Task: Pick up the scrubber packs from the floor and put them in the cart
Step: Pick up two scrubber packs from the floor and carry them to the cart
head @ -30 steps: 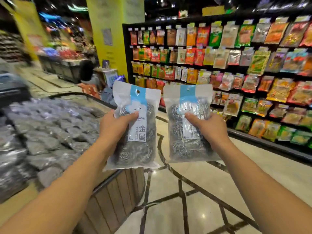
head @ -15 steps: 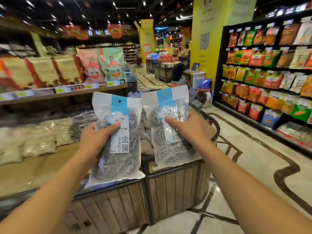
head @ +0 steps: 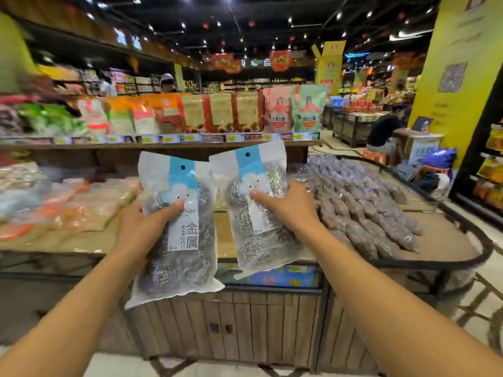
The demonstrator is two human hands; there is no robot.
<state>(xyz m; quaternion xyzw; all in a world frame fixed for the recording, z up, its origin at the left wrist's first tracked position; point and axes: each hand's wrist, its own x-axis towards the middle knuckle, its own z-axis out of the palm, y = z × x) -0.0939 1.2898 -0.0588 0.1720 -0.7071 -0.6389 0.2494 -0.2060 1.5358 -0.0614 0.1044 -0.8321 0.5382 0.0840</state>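
Each of my hands holds one scrubber pack upright at chest height. My left hand (head: 144,227) grips the left scrubber pack (head: 179,251), a clear bag of steel-wool balls with a blue-and-white label. The right scrubber pack (head: 253,229), of the same kind, is tilted slightly right in my right hand (head: 285,208). My thumbs press on the fronts of the bags. No cart shows in the view.
A wooden display stand (head: 245,322) stands directly in front, with bagged goods (head: 367,213) laid out on its rounded right end. A shelf of snack bags (head: 217,115) runs behind it. A crouching person (head: 383,131) is at the right, beside a yellow pillar (head: 457,77).
My view has swung left, from the wall of hanging snack packs to the wooden display stand. Both hands have kept their packs raised in front of me.
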